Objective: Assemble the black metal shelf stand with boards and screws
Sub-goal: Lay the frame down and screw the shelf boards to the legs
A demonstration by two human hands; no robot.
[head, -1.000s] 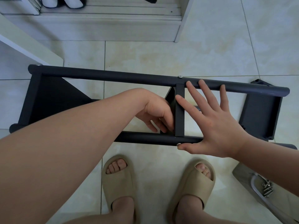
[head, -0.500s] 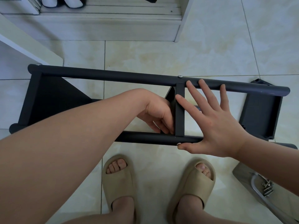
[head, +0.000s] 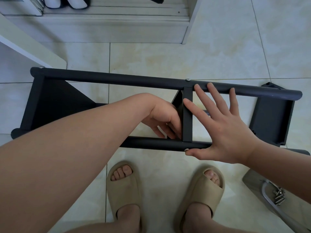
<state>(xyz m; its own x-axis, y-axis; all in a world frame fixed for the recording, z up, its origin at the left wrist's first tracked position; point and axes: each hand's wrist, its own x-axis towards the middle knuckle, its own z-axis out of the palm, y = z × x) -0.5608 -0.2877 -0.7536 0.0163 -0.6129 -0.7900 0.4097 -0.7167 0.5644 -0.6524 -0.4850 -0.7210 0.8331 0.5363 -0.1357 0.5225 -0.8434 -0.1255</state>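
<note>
The black metal shelf stand [head: 117, 79] lies on its side on the tiled floor, two long tubes running left to right. A black middle board [head: 187, 115] stands edge-on between the tubes, and further black boards sit at the left [head: 55, 105] and right [head: 272, 118] ends. My right hand [head: 223, 128] lies flat with fingers spread across both tubes, its thumb beside a silver screw [head: 186, 150] on the near tube. My left hand [head: 165, 120] reaches inside the frame, fingers curled against the middle board's left face; whether they hold something is hidden. Another screw [head: 187, 79] sits on the far tube.
My feet in beige slippers [head: 124, 190] stand just in front of the frame. A clear bag with several screws [head: 277, 196] lies at the lower right. A white cabinet base [head: 101, 27] runs along the back and a white panel edge [head: 33, 51] juts in at the left.
</note>
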